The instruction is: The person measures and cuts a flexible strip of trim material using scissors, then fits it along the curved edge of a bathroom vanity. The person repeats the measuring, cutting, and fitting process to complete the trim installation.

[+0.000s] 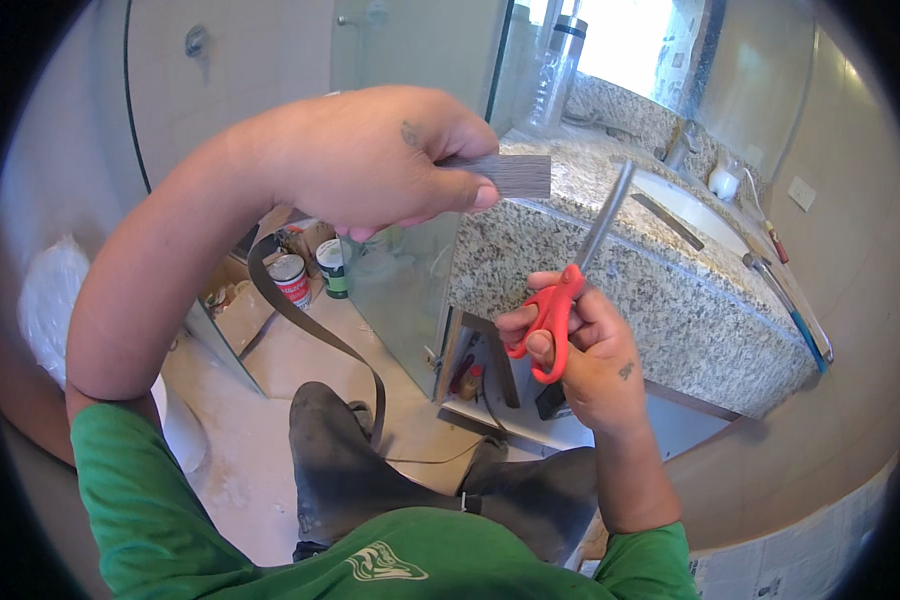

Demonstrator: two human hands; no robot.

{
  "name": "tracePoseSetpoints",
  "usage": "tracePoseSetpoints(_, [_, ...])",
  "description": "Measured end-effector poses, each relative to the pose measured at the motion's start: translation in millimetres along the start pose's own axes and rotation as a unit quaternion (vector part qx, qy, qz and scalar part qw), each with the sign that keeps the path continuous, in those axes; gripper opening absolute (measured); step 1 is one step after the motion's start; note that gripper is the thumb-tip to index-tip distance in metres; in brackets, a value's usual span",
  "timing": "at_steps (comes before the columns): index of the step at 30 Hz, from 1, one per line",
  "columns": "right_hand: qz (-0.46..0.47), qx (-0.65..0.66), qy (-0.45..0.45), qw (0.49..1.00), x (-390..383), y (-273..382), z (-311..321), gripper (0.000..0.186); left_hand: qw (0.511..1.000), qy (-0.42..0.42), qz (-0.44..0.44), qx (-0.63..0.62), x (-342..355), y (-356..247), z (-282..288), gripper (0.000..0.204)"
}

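Note:
My left hand is closed on a grey wood-grain strip, whose flat end sticks out to the right; a long dark band hangs below the hand in a curve toward my feet. My right hand, fingers wrapped through the handles, grips red-handled scissors. Their metal blades point upward and appear closed, just right of the strip's end, not visibly touching it. Behind them, a short dark strip lies on the speckled stone counter, beside the sink basin.
A glass door stands left of the vanity. Cans sit on the floor behind it. The cabinet below the counter is open, with tools inside. A tap and long tools are on the counter. A white toilet is at lower left.

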State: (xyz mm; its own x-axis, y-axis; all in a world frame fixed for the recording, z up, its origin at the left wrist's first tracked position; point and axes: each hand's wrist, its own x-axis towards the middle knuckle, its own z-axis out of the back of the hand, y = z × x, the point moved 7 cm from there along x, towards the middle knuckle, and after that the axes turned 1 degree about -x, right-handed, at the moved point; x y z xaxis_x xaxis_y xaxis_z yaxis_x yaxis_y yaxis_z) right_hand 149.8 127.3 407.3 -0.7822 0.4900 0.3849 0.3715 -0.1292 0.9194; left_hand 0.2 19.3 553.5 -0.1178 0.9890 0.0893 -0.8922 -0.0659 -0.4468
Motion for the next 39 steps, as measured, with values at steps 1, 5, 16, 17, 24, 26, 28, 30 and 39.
tracePoseSetpoints(1, [0.003, -0.008, 0.007, 1.0, -0.5, 0.2, 0.8, 0.055, 1.0, 0.001, 0.002, 0.001, 0.7, 0.0, -0.6, 0.027])
tracePoseSetpoints(5, [0.019, 0.007, 0.021, 1.0, -6.2, 4.1, -0.3, 0.056, 1.0, 0.003, 0.0, -0.006, 4.2, -2.9, -4.1, 0.026])
tracePoseSetpoints(16, [0.024, -0.001, 0.039, 0.999, -6.6, 5.6, -4.9, 0.086, 0.998, -0.01, -0.039, -0.049, 7.7, -0.7, -12.8, 0.027])
tracePoseSetpoints(17, [0.021, -0.007, 0.042, 0.999, -6.6, 5.0, -6.0, 0.088, 0.998, -0.01, -0.053, -0.044, 9.4, -0.4, -14.4, 0.028])
tracePoseSetpoints(24, [0.01, -0.006, 0.04, 0.999, -3.6, 3.6, -11.8, 0.092, 0.991, -0.026, -0.122, -0.044, 13.3, 0.3, -21.5, 0.032])
tracePoseSetpoints(26, [0.016, -0.004, 0.042, 0.999, -3.0, 3.1, -12.0, 0.089, 0.987, -0.03, -0.146, -0.053, 15.5, 2.8, -23.7, 0.03])
tracePoseSetpoints(28, [0.024, -0.01, 0.048, 0.999, -2.0, 1.5, -11.9, 0.085, 0.985, -0.036, -0.157, -0.054, 14.7, 3.0, -23.3, 0.029])
tracePoseSetpoints(30, [0.027, -0.012, 0.052, 0.998, -1.5, 1.0, -11.9, 0.081, 0.985, -0.044, -0.16, -0.048, 13.3, 2.2, -22.6, 0.027])
tracePoseSetpoints(39, [0.038, -0.013, 0.06, 0.997, -0.9, 0.3, -13.6, 0.069, 0.987, -0.046, -0.148, -0.045, 9.0, -0.7, -20.7, 0.025])
